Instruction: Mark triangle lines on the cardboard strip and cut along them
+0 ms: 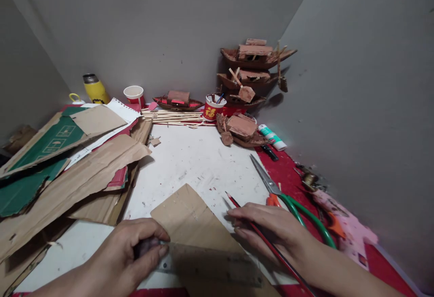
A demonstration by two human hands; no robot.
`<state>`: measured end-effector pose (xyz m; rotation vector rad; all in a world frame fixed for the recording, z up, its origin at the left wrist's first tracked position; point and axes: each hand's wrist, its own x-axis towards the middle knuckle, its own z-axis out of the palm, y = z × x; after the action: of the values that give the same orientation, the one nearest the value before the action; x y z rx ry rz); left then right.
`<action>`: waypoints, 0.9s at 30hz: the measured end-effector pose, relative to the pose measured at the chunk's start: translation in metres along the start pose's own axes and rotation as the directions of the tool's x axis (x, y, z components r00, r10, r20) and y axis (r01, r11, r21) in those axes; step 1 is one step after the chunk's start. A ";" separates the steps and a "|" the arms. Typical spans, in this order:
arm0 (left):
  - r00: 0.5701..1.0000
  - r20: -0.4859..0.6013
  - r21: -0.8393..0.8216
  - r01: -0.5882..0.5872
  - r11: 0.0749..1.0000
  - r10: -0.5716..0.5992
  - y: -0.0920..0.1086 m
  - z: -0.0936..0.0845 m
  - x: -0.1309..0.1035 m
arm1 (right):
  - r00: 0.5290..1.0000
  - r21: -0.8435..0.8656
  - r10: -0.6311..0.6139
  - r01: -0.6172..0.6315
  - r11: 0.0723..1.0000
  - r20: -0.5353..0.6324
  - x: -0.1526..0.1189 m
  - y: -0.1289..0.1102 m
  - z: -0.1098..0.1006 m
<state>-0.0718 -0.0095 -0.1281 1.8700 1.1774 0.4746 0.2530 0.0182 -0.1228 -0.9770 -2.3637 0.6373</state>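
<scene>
A piece of brown cardboard (196, 218) lies on the white work surface in front of me, one corner pointing away. Across its near part lies a clear ruler (213, 265). My left hand (132, 247) pinches the ruler's left end between thumb and fingertips, beside the cardboard's left edge. To the right, my right hand (274, 233) holds a red and black pencil (264, 238), its sharpened tip pointing forward and left, off the cardboard. Green-handled scissors (294, 204) rest just beyond my right hand.
Stacked cardboard sheets (68, 188) cover the left side. Thin sticks (176, 117), paper cups (134, 94), a yellow bottle (96, 90) and model boats (241, 127) stand along the back wall. A glue tube (272, 137) and pink sheet (346, 224) lie at right.
</scene>
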 end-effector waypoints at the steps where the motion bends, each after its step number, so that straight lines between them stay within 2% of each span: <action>1: 1.000 0.001 -0.001 -0.001 1.000 0.001 0.000 0.000 0.000 | 1.000 0.000 0.005 -0.005 1.000 0.008 0.000 0.000 0.000; 15: 1.000 0.014 -0.006 -0.007 1.000 0.007 -0.001 0.000 0.000 | 0.998 -0.007 0.030 -0.030 1.000 0.049 -0.002 0.004 0.003; 27: 1.000 0.011 -0.021 -0.003 1.000 0.003 0.001 -0.001 0.000 | 0.999 -0.006 0.018 -0.018 1.000 0.037 -0.001 0.005 0.003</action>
<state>-0.0719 -0.0097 -0.1272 1.8542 1.1580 0.4761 0.2545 0.0197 -0.1282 -0.9976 -2.3927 0.6616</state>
